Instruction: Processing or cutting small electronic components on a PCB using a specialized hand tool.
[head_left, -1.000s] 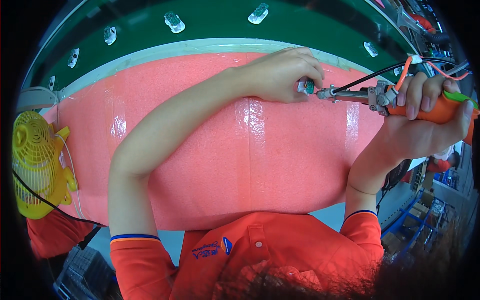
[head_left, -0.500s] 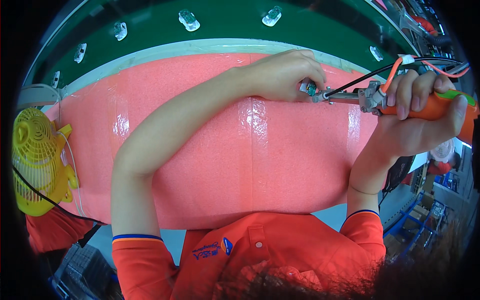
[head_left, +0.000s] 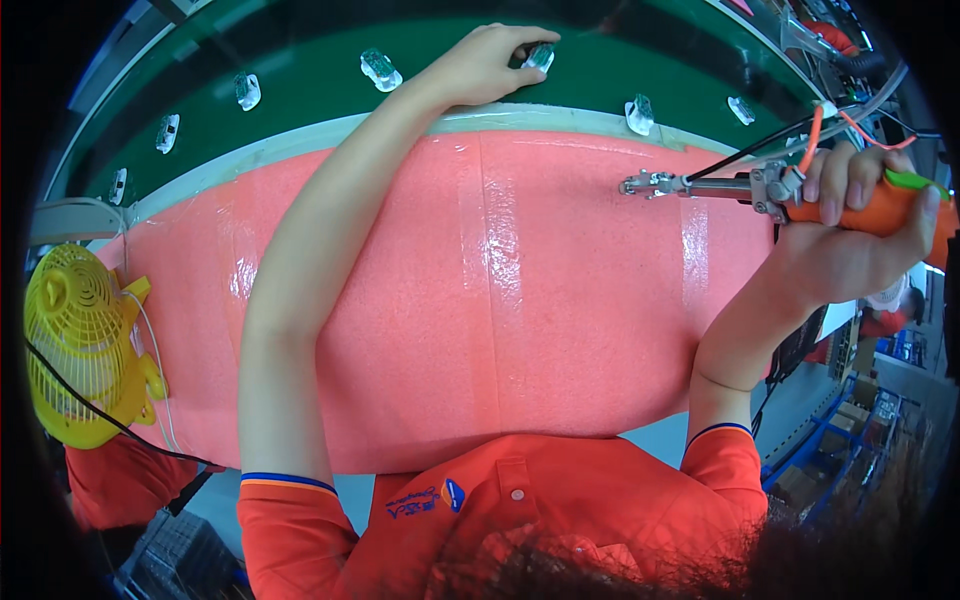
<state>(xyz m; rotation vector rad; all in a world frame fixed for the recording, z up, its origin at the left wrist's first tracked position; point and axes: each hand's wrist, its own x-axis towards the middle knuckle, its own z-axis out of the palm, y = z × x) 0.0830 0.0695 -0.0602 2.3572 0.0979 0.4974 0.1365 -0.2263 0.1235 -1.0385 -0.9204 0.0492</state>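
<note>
My left hand (head_left: 487,62) reaches far forward over the pink foam mat (head_left: 480,330) onto the green conveyor belt (head_left: 300,60). Its fingertips pinch a small clear plastic part (head_left: 539,55) that rests on the belt. My right hand (head_left: 858,225) grips the orange handle of a power screwdriver (head_left: 760,188). The tool lies level, its metal tip pointing left above the mat's right part. Black and orange cables run from the tool's top toward the upper right.
Several more small clear parts (head_left: 380,68) lie spaced along the belt. A yellow desk fan (head_left: 75,340) with a black cord stands at the mat's left end. Shelving and boxes (head_left: 850,420) sit low on the right.
My left hand left the screwdriver tip and moved forward to the belt with the small part. The right hand drew the screwdriver slightly back to the right.
</note>
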